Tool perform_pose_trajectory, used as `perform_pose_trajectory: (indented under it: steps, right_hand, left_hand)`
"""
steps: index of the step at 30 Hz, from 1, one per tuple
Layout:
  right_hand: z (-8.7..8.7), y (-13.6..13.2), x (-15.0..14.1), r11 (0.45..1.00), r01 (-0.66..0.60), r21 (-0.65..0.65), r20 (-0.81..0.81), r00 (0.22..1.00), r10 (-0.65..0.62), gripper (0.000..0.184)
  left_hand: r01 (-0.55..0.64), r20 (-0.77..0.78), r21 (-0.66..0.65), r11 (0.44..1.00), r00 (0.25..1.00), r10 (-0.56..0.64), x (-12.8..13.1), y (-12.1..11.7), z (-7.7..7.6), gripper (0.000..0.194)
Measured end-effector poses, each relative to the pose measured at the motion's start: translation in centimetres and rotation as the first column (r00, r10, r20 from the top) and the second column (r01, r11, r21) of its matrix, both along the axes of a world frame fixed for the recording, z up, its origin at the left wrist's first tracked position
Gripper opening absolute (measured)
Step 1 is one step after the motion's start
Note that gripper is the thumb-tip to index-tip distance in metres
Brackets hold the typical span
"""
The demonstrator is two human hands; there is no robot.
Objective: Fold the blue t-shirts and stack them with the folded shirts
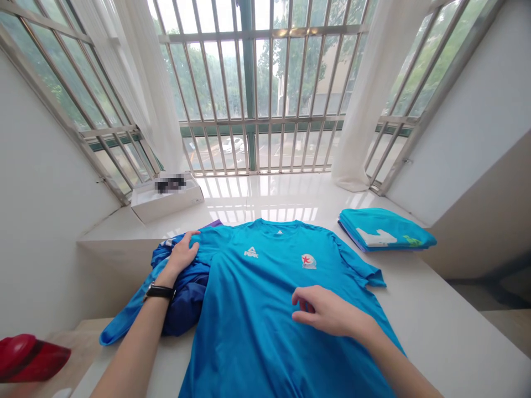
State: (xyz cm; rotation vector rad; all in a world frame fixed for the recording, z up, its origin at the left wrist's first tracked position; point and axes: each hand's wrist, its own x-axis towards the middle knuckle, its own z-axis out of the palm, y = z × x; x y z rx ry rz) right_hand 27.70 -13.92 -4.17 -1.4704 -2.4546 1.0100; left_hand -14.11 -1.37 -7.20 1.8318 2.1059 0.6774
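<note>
A blue short-sleeved T-shirt (257, 287) lies spread out front side up, its collar toward the window. It bears a white logo on one side of the chest and a round red-and-white badge on the other. My left hand (186, 253), with a black watch on the wrist, is closed at the edge of the left-side sleeve; the fingertips are partly hidden. Over the middle of the shirt is my right hand (321, 310), fingers loosely curled, thumb apart from them, nothing held. Beneath and beside my left forearm sits a heap of crumpled blue clothes (186, 307).
A folded stack of clothes (385, 229), turquoise on top, rests at the right on the white sill (452, 320). An open white box (168, 202) stands at the back left. Barred windows and white curtains (360, 110) enclose the far side. A red object (31, 356) is at lower left.
</note>
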Motion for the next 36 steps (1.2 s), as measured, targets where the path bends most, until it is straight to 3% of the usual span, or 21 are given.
perform_pose_trajectory:
  steps: [2,4,6,8,10,12,15,17,19,21,23,27,29,36]
  right_hand:
    - [-0.2,1.0,3.1,0.991,0.129,0.041,-0.085,0.989,-0.125,0.031]
    - [-0.8,2.0,7.2,0.933,0.336,0.13,-0.102,0.941,-0.324,0.037]
    - [-2.0,2.9,11.8,0.806,0.547,0.226,-0.089,0.835,-0.542,0.039]
    - [-3.2,3.5,15.8,0.714,0.65,0.261,-0.041,0.746,-0.665,0.041]
    - [-4.3,4.0,18.5,0.663,0.695,0.279,0.035,0.682,-0.73,0.051]
    - [-5.2,4.4,19.6,0.662,0.683,0.308,0.085,0.673,-0.734,0.06]
    - [-6.2,4.7,19.2,0.692,0.632,0.349,0.102,0.708,-0.698,0.064]
    - [-6.5,4.7,18.4,0.69,0.617,0.379,0.079,0.721,-0.688,0.059]
    - [-6.5,4.6,17.9,0.681,0.61,0.406,-0.008,0.747,-0.665,0.049]
    - [-6.2,4.6,17.8,0.649,0.65,0.396,-0.161,0.745,-0.648,0.043]
    - [-5.9,4.9,18.2,0.578,0.745,0.334,-0.304,0.665,-0.682,0.043]
    - [-6.2,6.6,19.6,0.251,0.923,0.292,-0.438,0.363,-0.822,0.052]
    - [-7.0,7.4,20.2,0.136,0.942,0.306,-0.47,0.273,-0.839,0.057]
    - [-8.4,7.1,21.4,0.094,0.962,0.256,-0.507,0.217,-0.834,0.06]
  left_hand:
    - [0.043,-0.038,-0.032,0.999,0.998,-0.045,0.4,-0.1,0.2,0.047]
    - [0.065,-0.115,-0.06,0.996,0.991,-0.072,0.8,-0.2,0.3,0.045]
    - [0.038,-0.241,-0.023,0.999,0.97,-0.043,1.7,-0.7,0.8,0.047]
    - [0.007,-0.381,0.105,0.994,0.924,0.034,3.4,-1.3,2.1,0.057]
    - [0.046,-0.464,0.254,0.966,0.882,0.08,6.3,-2.0,4.0,0.063]
    - [0.141,-0.465,0.323,0.936,0.885,0.027,10.4,-2.5,6.1,0.062]
    - [0.453,-0.468,0.271,0.849,0.833,-0.295,18.2,-2.4,7.3,0.054]
    - [0.63,-0.423,0.144,0.763,0.736,-0.528,23.5,-2.0,6.0,0.049]
    - [0.709,-0.344,0.01,0.705,0.664,-0.664,28.2,-1.4,3.4,0.051]
    - [0.722,-0.282,-0.097,0.685,0.64,-0.715,31.7,-1.0,0.3,0.055]
    - [0.747,-0.264,-0.083,0.66,0.622,-0.738,34.0,-1.1,-2.3,0.061]
    - [0.797,-0.262,0.03,0.603,0.588,-0.765,35.1,-1.7,-4.8,0.064]
    - [0.804,-0.251,0.047,0.593,0.584,-0.772,34.9,-2.1,-5.0,0.066]
    - [0.795,-0.228,0.05,0.604,0.598,-0.768,34.4,-2.8,-4.9,0.073]
